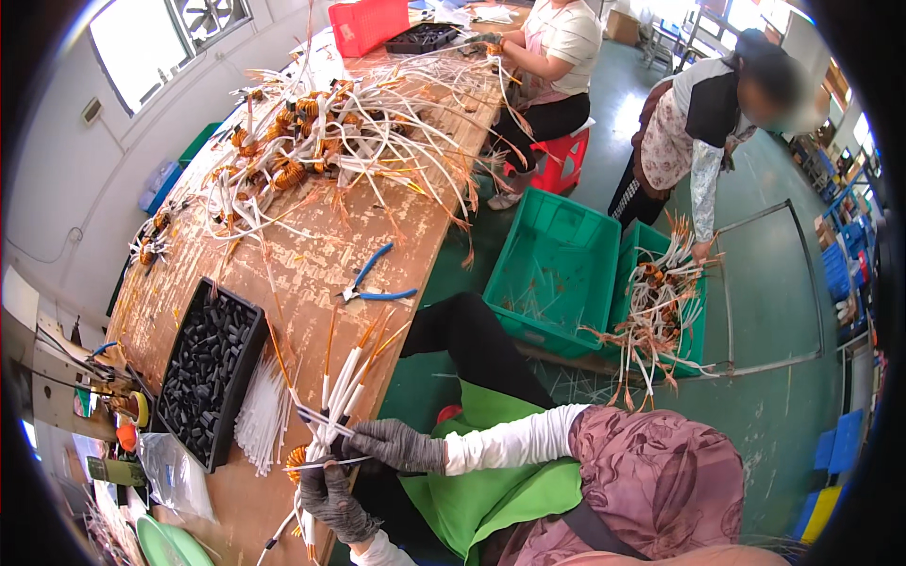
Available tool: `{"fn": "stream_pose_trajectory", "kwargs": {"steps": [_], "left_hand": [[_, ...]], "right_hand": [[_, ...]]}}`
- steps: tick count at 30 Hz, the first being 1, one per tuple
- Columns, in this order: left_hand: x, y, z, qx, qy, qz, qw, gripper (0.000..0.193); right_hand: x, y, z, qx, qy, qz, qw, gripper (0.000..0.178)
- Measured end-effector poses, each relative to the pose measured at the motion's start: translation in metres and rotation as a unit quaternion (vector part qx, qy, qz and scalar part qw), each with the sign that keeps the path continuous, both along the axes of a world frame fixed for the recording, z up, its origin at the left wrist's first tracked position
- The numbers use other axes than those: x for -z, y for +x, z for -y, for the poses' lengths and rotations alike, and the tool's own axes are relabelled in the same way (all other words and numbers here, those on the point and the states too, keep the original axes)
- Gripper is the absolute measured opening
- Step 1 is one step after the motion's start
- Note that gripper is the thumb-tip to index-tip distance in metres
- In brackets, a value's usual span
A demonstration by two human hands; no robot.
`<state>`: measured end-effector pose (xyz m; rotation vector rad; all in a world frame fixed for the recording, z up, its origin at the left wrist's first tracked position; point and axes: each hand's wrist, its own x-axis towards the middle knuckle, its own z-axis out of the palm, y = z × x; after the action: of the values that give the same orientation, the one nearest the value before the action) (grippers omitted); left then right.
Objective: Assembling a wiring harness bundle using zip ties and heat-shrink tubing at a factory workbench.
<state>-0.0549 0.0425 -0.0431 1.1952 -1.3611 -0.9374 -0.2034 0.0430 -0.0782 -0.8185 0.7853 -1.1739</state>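
One wired coil (298, 462) appeared midway through handling at the lower left of centre in the frame, over the near edge of the bench (321, 274); the gloved right hand (401, 445) pinched a thin white strip (327, 425) beside the white leads (344, 382), while the gloved left hand (338, 505) closed its fingers on the bundle next to the ring, though its exact grip was partly hidden; whether the strip was fastened could not be told. Much seemed left to do; a tangled heap of similar coils (288, 174) covered the bench at the upper left, and loose white strips (260, 415) lay beside a black tray (257, 340) full of small black caps (212, 349). At right, a green crate (698, 354) brimmed with more coils, a co-worker's hand (701, 250) at its edge; whether those were finished was unclear. The coil in hand showed a glossy orange-brown winding, tilted at the lower end of the leads; these fanned toward the top of the frame, white along their length, dark bands on some, with orange and coppery ends; further leads trailed below toward the bottom edge.
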Motion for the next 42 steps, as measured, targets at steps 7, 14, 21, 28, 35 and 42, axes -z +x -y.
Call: {"fn": "stream_pose_trajectory", "kwargs": {"steps": [7, 14, 21, 28, 35, 42], "left_hand": [[-0.023, -0.005, -0.008, -0.080, 0.000, -0.039, 0.996, 0.028], [-0.006, 0.014, -0.007, -0.083, -0.002, -0.031, 0.996, 0.027], [-0.009, 0.020, -0.007, -0.057, -0.004, -0.034, 0.998, 0.028], [-0.017, 0.010, -0.011, -0.036, 0.022, -0.039, 0.998, 0.024], [-0.029, 0.006, -0.021, -0.042, 0.033, 0.012, 0.998, 0.019], [-0.036, 0.017, -0.003, -0.128, -0.040, -0.025, 0.991, 0.014]], "right_hand": [[-0.027, -0.016, -0.006, -0.051, -0.007, 0.041, 0.998, 0.027], [-0.033, -0.024, -0.012, -0.228, 0.064, 0.096, 0.967, 0.034], [-0.033, -0.019, -0.012, -0.213, 0.017, 0.013, 0.977, 0.025], [-0.018, -0.010, -0.019, -0.052, -0.140, -0.147, 0.978, 0.024], [-0.012, -0.013, -0.022, -0.079, -0.096, -0.153, 0.980, 0.020], [0.034, -0.023, -0.004, 0.011, 0.134, 0.154, 0.979, 0.010]]}}
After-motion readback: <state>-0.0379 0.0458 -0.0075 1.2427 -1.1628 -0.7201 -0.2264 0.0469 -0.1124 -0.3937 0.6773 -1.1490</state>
